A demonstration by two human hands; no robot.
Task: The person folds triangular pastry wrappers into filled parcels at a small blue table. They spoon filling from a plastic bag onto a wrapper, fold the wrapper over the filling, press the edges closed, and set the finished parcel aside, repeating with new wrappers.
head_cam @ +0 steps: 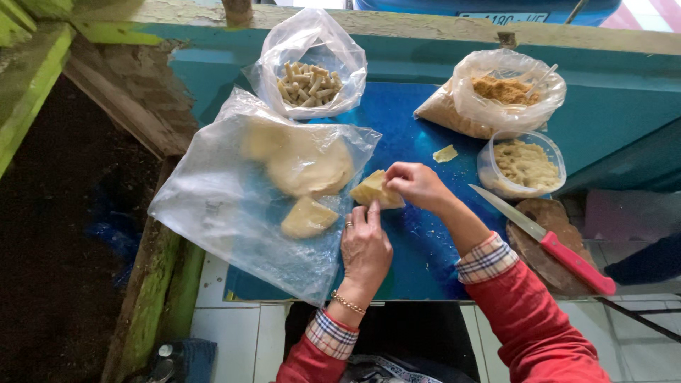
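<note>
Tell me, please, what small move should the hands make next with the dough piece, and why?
Probably pinch off a small bit: both the right hand and left hand already grip the dough piece, and finished sticks fill the bag behind.

Hidden and cut-off parts around the dough work

The right hand (418, 186) covers the far edge of the pale dough piece (374, 190), so its full shape cannot be told, and the fingertips of the left hand (365, 248) hide its near corner. The large dough slab (306, 163) shows only hazily through the clear plastic bag (234, 206). The knife (546, 241) hides part of the round wooden board (550, 248). A dark shape (649, 262) at the right edge is cut off and cannot be identified. Both sleeves run out of the bottom edge.
</note>
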